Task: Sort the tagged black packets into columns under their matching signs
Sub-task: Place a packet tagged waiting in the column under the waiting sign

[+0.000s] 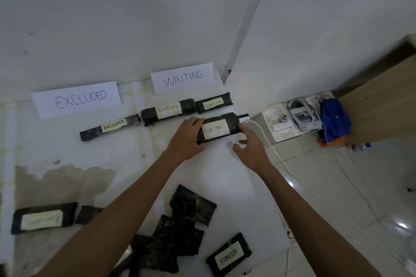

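My left hand [188, 137] grips the left end of a black packet tagged WAITING [218, 128] lying on the floor. My right hand [249, 145] touches its right end with relaxed fingers. Behind it lie two more WAITING packets [167, 111] [213, 104] under the WAITING sign [182, 78]. An EXCLUDED packet [110, 126] lies below the EXCLUDED sign [77, 99]. A heap of unsorted black packets [180, 229] sits near me, with a FINISH packet [229, 254] at its right and a tagged packet [44, 217] at the left.
A white cable [299, 181] runs across the tiles on the right. White boxes with a headset [301, 117] and a blue bag [334, 122] stand against the wall. A wooden panel [382, 96] rises at far right. The wall corner [227, 74] juts behind the signs.
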Demonstrator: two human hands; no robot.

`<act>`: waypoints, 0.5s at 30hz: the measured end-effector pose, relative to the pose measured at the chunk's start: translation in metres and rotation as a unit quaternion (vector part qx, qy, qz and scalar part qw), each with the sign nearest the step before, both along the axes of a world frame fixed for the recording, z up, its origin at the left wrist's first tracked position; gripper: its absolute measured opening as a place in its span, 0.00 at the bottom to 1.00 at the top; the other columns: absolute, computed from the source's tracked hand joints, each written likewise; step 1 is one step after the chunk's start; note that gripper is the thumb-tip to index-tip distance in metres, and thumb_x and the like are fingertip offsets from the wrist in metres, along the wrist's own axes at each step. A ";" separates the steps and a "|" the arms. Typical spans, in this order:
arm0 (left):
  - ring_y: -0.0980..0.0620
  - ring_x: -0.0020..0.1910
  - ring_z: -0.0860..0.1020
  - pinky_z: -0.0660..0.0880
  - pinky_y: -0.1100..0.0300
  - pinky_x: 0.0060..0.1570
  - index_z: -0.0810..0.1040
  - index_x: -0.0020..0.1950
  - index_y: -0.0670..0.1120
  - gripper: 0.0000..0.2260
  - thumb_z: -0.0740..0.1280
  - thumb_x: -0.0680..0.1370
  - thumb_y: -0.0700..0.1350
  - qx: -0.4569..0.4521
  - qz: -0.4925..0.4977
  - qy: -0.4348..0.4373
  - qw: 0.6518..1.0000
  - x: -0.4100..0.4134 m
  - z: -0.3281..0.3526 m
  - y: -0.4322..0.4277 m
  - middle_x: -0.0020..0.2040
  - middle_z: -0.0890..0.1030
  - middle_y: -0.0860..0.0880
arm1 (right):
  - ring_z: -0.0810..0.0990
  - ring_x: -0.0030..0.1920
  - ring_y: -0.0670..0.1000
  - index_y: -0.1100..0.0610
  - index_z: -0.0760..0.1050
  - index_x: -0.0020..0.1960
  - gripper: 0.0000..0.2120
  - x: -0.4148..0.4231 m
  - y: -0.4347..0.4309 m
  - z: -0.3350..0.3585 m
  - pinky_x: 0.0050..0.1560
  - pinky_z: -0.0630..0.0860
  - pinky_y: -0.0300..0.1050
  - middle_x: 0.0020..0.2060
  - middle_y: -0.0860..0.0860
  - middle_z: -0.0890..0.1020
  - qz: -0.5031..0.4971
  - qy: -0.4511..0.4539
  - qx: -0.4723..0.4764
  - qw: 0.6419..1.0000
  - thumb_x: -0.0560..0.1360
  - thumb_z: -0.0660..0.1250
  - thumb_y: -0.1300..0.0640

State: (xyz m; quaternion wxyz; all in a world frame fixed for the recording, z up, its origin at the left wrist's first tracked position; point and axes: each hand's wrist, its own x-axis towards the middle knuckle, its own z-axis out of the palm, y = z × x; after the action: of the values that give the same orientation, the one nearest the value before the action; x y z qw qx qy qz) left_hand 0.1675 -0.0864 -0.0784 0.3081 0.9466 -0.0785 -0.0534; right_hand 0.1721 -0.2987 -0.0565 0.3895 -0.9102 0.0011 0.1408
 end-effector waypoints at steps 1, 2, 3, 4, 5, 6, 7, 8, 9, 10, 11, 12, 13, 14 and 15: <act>0.41 0.62 0.68 0.68 0.50 0.63 0.64 0.70 0.37 0.33 0.72 0.68 0.41 -0.002 -0.003 -0.005 1.000 0.005 -0.002 -0.003 0.65 0.70 0.38 | 0.76 0.56 0.51 0.55 0.60 0.73 0.31 0.005 -0.004 -0.001 0.55 0.76 0.45 0.68 0.53 0.69 -0.001 -0.003 0.003 1.000 0.74 0.68 0.58; 0.41 0.63 0.67 0.67 0.50 0.64 0.64 0.70 0.37 0.33 0.72 0.68 0.40 -0.005 -0.006 -0.008 1.000 0.009 -0.004 -0.006 0.66 0.69 0.38 | 0.76 0.55 0.51 0.55 0.60 0.73 0.30 0.009 -0.007 -0.003 0.53 0.75 0.43 0.68 0.53 0.69 -0.001 -0.004 0.006 1.000 0.74 0.68 0.58; 0.40 0.64 0.67 0.65 0.51 0.65 0.64 0.70 0.36 0.33 0.72 0.68 0.40 -0.007 -0.009 -0.008 1.000 0.013 -0.005 -0.009 0.66 0.69 0.38 | 0.76 0.54 0.51 0.56 0.61 0.73 0.30 0.013 -0.010 -0.004 0.52 0.74 0.41 0.67 0.53 0.70 -0.001 -0.004 0.007 1.000 0.74 0.68 0.59; 0.40 0.65 0.66 0.65 0.51 0.66 0.63 0.70 0.36 0.33 0.72 0.68 0.39 -0.009 -0.012 -0.005 1.000 0.015 -0.007 -0.011 0.67 0.69 0.38 | 0.76 0.54 0.50 0.56 0.61 0.73 0.30 0.016 -0.013 -0.006 0.51 0.73 0.40 0.67 0.53 0.70 0.001 -0.003 0.007 1.000 0.74 0.68 0.59; 0.40 0.65 0.66 0.65 0.51 0.66 0.63 0.70 0.36 0.32 0.71 0.68 0.39 -0.010 -0.015 -0.001 1.000 0.017 -0.009 -0.012 0.67 0.68 0.39 | 0.76 0.53 0.50 0.56 0.61 0.72 0.29 0.018 -0.015 -0.008 0.51 0.73 0.40 0.66 0.54 0.71 0.005 -0.003 0.005 1.000 0.74 0.68 0.59; 0.40 0.64 0.67 0.65 0.50 0.66 0.63 0.70 0.36 0.32 0.71 0.68 0.39 -0.011 -0.018 0.004 1.000 0.019 -0.011 -0.013 0.67 0.68 0.39 | 0.76 0.52 0.49 0.56 0.62 0.72 0.29 0.019 -0.017 -0.009 0.51 0.74 0.41 0.66 0.54 0.71 0.011 -0.004 0.001 1.000 0.74 0.68 0.59; 0.40 0.63 0.67 0.66 0.50 0.66 0.64 0.70 0.36 0.32 0.71 0.68 0.39 -0.011 -0.020 0.006 1.000 0.019 -0.014 -0.013 0.66 0.69 0.39 | 0.76 0.52 0.49 0.56 0.62 0.72 0.29 0.020 -0.018 -0.011 0.51 0.75 0.42 0.65 0.54 0.71 0.017 -0.005 -0.002 1.000 0.74 0.68 0.58; 0.40 0.63 0.68 0.66 0.49 0.66 0.64 0.70 0.37 0.32 0.71 0.69 0.39 -0.010 -0.021 0.007 1.000 0.019 -0.016 -0.012 0.66 0.69 0.39 | 0.75 0.52 0.48 0.56 0.62 0.72 0.29 0.020 -0.019 -0.012 0.51 0.75 0.43 0.65 0.54 0.71 0.022 -0.004 -0.003 1.000 0.74 0.68 0.59; 0.40 0.64 0.68 0.66 0.49 0.66 0.64 0.70 0.37 0.32 0.71 0.69 0.39 -0.007 -0.021 0.005 1.000 0.019 -0.017 -0.011 0.67 0.69 0.39 | 0.75 0.52 0.48 0.56 0.62 0.72 0.29 0.021 -0.020 -0.012 0.52 0.76 0.43 0.66 0.54 0.71 0.024 -0.003 -0.001 1.000 0.75 0.68 0.59; 0.40 0.64 0.67 0.65 0.49 0.66 0.64 0.70 0.37 0.32 0.72 0.69 0.40 -0.002 -0.022 0.001 1.000 0.018 -0.017 -0.010 0.67 0.69 0.39 | 0.75 0.52 0.48 0.56 0.62 0.72 0.29 0.021 -0.020 -0.012 0.52 0.76 0.44 0.66 0.54 0.71 0.025 -0.001 0.001 1.000 0.75 0.68 0.59; 0.40 0.66 0.67 0.64 0.49 0.67 0.64 0.70 0.37 0.32 0.72 0.69 0.40 0.003 -0.025 -0.007 1.000 0.017 -0.018 -0.008 0.68 0.69 0.38 | 0.75 0.52 0.48 0.56 0.62 0.72 0.29 0.022 -0.020 -0.011 0.53 0.76 0.45 0.66 0.54 0.70 0.026 0.000 0.001 1.000 0.75 0.68 0.59; 0.39 0.67 0.67 0.63 0.49 0.67 0.65 0.70 0.37 0.32 0.73 0.69 0.40 0.009 -0.026 -0.018 0.999 0.015 -0.016 -0.007 0.68 0.68 0.38 | 0.75 0.52 0.49 0.57 0.61 0.73 0.29 0.021 -0.020 -0.011 0.55 0.76 0.47 0.66 0.55 0.70 0.027 0.001 0.000 1.000 0.74 0.68 0.59; 0.38 0.67 0.67 0.63 0.48 0.67 0.65 0.69 0.37 0.32 0.73 0.68 0.40 0.013 -0.026 -0.030 0.999 0.013 -0.015 -0.006 0.68 0.68 0.38 | 0.75 0.52 0.49 0.57 0.61 0.73 0.30 0.020 -0.019 -0.010 0.56 0.76 0.48 0.67 0.55 0.69 0.029 0.000 -0.003 1.000 0.74 0.68 0.59; 0.38 0.67 0.67 0.63 0.48 0.67 0.66 0.69 0.37 0.31 0.73 0.69 0.39 0.014 -0.022 -0.038 0.999 0.010 -0.012 -0.005 0.68 0.69 0.38 | 0.75 0.52 0.49 0.57 0.60 0.73 0.31 0.018 -0.019 -0.009 0.57 0.76 0.48 0.67 0.56 0.68 0.029 0.000 -0.007 1.000 0.74 0.68 0.58; 0.37 0.67 0.67 0.64 0.47 0.66 0.67 0.69 0.37 0.30 0.72 0.69 0.39 0.011 -0.014 -0.044 0.999 0.005 -0.010 -0.003 0.68 0.69 0.37 | 0.75 0.52 0.49 0.57 0.59 0.73 0.31 0.014 -0.018 -0.007 0.57 0.75 0.48 0.67 0.56 0.67 0.025 0.001 -0.012 1.000 0.74 0.68 0.57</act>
State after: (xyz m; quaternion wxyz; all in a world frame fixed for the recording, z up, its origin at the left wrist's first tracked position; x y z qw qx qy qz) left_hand 0.1728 -0.0895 -0.0881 0.2927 0.9503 -0.1049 -0.0169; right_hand 0.1863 -0.3165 -0.0638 0.3752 -0.9143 -0.0199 0.1512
